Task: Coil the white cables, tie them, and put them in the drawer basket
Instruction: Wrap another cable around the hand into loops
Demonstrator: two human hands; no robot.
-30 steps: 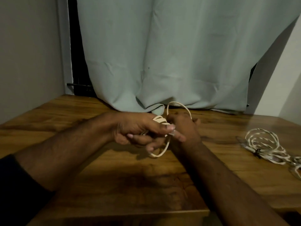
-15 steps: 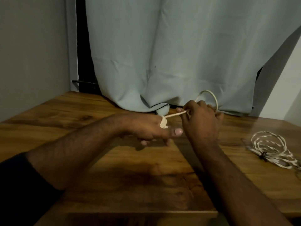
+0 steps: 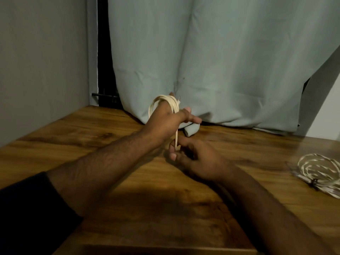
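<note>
A white cable (image 3: 165, 102) is looped several times around my left hand (image 3: 165, 120), which is raised above the wooden table with its thumb sticking out to the right. One strand runs straight down from those loops to my right hand (image 3: 195, 159), which pinches it between thumb and fingers just above the table. A second white cable (image 3: 320, 168), coiled and bound with a dark tie, lies on the table at the right. No drawer basket is in view.
The wooden table (image 3: 128, 208) stands against a grey wall on the left. A pale green curtain (image 3: 211, 61) hangs behind, its hem resting on the tabletop right behind my hands.
My left hand has lifted and turned, with more loops now around it. My right hand has dropped from beside it to below, drawing the strand downward.
</note>
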